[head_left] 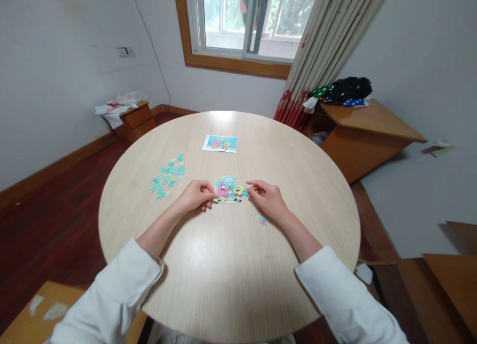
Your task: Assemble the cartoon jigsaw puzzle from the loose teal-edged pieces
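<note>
White sleeves [115, 284] get cut off around 7 and 5 o'clock, then there's a stray piece [263, 221] at 4 o'clock from the part-built puzzle [228, 191] mid-table [223, 269], left hand [194, 195] pinching its 9 o'clock edge, right hand [269, 199] at 3 (can't tell if those fingers are gripping), jumbled loose pieces [169, 174] towards 10, picture card [222, 143] at 12.

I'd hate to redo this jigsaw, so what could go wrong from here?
The left hand and right hand are at opposite sides of the partly joined puzzle, so uneven pressure might buckle or split it. The loose pink-and-teal bit lies near the right forearm and could get brushed away.
</note>
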`<state>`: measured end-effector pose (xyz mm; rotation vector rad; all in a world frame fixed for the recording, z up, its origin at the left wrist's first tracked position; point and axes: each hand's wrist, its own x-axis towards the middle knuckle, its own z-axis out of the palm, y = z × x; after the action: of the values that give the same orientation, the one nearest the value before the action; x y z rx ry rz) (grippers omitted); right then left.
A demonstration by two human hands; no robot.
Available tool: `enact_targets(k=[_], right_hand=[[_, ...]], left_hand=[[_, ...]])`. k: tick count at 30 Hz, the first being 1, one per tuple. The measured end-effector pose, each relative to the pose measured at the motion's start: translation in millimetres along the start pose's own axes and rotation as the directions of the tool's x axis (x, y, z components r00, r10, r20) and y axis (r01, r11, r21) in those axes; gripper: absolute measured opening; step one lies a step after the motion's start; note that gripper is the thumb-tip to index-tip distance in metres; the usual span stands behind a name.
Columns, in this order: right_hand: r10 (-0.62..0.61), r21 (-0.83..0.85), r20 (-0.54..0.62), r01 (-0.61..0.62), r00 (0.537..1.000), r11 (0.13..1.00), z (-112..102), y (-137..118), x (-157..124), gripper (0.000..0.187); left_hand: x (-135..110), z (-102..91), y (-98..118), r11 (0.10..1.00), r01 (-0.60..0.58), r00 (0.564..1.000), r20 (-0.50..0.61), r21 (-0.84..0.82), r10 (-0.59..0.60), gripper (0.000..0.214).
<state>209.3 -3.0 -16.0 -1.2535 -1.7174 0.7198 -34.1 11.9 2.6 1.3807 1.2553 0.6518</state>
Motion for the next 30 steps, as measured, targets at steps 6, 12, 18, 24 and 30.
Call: enact_targets(k=[6,12,18,24,30], right_hand=[[0.002,-0.008,-0.001,-0.002,1.0,1.0,0,1,1,0.027],[0.005,-0.005,0.012,-0.005,1.0,1.0,0,0,1,0.027],[0.009,-0.009,0.013,-0.009,1.0,1.0,0,-1,0,0.027],[0.018,-0.007,0.011,-0.018,1.0,1.0,0,-1,-1,0.027],[0.011,-0.002,0.015,-0.011,1.0,1.0,0,-1,-1,0.027]], left_hand=[[-2,2.5,4,0.999,0.029,1.0,-0.009,0.029,-0.029,0.015],[-4,4.7,6,0.998,0.048,0.999,-0.02,0.049,-0.047,0.017],[-4,6.7,8,0.997,0.051,0.997,-0.061,0.06,-0.048,0.018],[-5,8.1,6,0.998,0.012,0.997,-0.074,0.056,-0.008,0.02],[0,7.2,-3,0.986,-0.061,0.994,-0.079,0.158,0.074,0.02]])
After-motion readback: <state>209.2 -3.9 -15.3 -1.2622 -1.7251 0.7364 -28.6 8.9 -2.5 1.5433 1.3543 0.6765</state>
